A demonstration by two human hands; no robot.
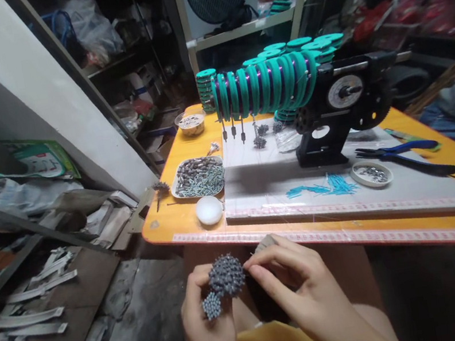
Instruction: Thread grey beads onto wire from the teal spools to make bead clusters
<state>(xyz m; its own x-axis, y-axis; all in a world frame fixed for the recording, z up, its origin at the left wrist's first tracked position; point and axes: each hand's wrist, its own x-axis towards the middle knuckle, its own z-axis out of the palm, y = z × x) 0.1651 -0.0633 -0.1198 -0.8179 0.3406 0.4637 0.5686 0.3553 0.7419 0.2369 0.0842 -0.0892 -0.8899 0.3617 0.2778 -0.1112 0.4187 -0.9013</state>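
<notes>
In front of the table edge, my left hand (211, 336) is closed around a thick bundle of thin pieces with dark grey knobbly ends (226, 276). A smaller bundle with blue-grey round ends (212, 306) sticks out below it, in the same grip. My right hand (307, 279) is close by on the right, thumb and forefinger pinched together at the dark bundle's edge. Whatever lies between those fingertips is too small to name. Beyond the hands, a white tray (175, 191) on the yellow table (160, 222) holds many small brown and blue-green pieces.
A black winding machine (320, 137) with a row of green discs (266, 87) stands on a white board (257, 189). Light-blue sticks (326, 186), a round dish of metal bits (371, 174) and blue-handled pliers (408, 155) lie before it. A white cup (208, 211) sits near the front edge.
</notes>
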